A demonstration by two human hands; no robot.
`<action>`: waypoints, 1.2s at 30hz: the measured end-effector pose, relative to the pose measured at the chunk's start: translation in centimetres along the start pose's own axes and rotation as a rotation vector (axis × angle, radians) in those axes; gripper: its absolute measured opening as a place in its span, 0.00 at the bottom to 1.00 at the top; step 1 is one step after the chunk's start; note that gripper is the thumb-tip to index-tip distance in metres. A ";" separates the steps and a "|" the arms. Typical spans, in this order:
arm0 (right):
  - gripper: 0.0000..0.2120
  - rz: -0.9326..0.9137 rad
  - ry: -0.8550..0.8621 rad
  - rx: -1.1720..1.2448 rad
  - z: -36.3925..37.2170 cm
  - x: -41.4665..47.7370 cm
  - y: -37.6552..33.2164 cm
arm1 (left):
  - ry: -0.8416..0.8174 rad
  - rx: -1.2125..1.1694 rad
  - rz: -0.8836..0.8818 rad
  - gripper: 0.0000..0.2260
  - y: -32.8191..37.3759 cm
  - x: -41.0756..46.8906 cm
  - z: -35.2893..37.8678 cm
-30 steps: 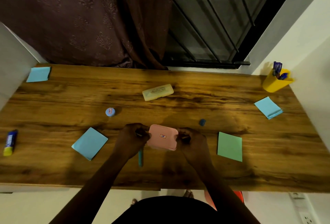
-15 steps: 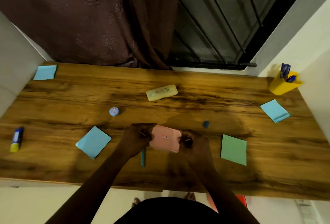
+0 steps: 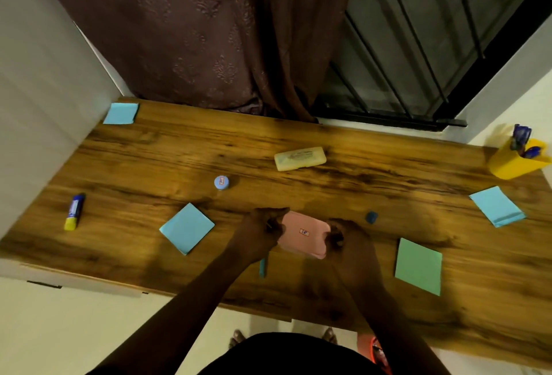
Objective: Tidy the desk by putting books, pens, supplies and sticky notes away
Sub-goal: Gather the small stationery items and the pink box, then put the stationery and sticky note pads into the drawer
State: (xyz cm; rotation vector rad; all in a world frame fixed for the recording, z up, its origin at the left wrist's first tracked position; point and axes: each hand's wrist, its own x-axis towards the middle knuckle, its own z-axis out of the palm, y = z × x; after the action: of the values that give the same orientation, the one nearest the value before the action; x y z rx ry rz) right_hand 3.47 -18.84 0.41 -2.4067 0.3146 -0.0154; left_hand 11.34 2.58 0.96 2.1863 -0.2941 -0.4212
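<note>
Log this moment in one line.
object: pink case | left hand: grips its left end | right hand: grips its right end

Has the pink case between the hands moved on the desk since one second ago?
No. The pink case keeps the same offset from the small blue eraser on its right; only the camera shifted.

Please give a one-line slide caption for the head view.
Left hand and right hand grip a pink case at a wooden desk strewn with sticky-note pads.
</note>
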 end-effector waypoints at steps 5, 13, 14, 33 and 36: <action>0.27 -0.188 -0.055 -0.180 2.2 -1.8 0.2 | 0.035 0.031 0.063 0.18 -0.7 -0.2 0.5; 0.27 -0.102 0.064 -0.077 4.5 -2.9 0.3 | 0.054 -0.006 0.119 0.19 -2.1 -0.4 1.5; 0.27 -0.105 0.056 -0.084 4.5 -2.9 0.4 | 0.048 -0.008 0.122 0.19 -2.2 -0.3 1.5; 0.14 -0.397 0.242 0.060 5.1 -10.3 -4.0 | 0.338 -0.135 -0.033 0.11 -4.4 -9.3 -0.7; 0.13 -0.345 0.025 0.174 7.1 -13.8 -4.6 | 0.384 -0.236 -0.100 0.08 -7.1 -13.4 -1.2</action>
State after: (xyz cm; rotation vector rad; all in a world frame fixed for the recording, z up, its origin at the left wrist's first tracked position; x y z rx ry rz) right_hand -8.18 -7.70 -0.96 -2.2600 -0.0905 -0.2202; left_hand 0.01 12.42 -1.47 2.0023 0.0731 -0.0781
